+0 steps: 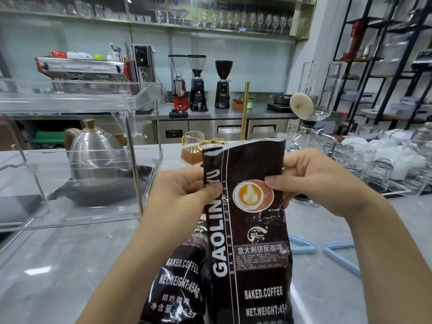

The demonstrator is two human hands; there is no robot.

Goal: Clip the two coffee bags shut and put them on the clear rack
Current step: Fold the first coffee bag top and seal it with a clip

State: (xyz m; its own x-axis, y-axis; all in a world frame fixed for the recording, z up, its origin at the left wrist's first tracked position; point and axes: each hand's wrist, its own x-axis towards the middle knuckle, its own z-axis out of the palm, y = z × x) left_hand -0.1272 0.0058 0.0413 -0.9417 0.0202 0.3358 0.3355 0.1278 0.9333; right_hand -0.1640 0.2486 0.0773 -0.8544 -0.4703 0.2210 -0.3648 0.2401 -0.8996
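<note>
Your counter (70, 265) is pale grey marble, and everything here is placed from the upright coffee bag (252, 230) you hold at its middle. Left of that bag stands the clear rack (77, 127), a two-level see-through frame with its lower tray resting on the counter and a steel kettle (98, 155) showing through it; its near right post is close to your left knuckles. The bag itself is tall, dark brown and glossy, printed with white lettering and a round latte picture, its top edge unclipped, creased and slightly bowed. Your left hand (184, 195) pinches the bag's left edge just beside the lettering, thumb on the front. Your right hand (320, 181) pinches the right edge at the picture, fingers curled behind. Leaning against the bag's lower left is the second coffee bag (177, 284), same print, crumpled and tilted. Right of the bag, low on the counter, lie two pale blue clips (336, 251), opened, apart from each other, with bare marble around them. Behind the right hand sits a tray of glass cups (383, 164).
</note>
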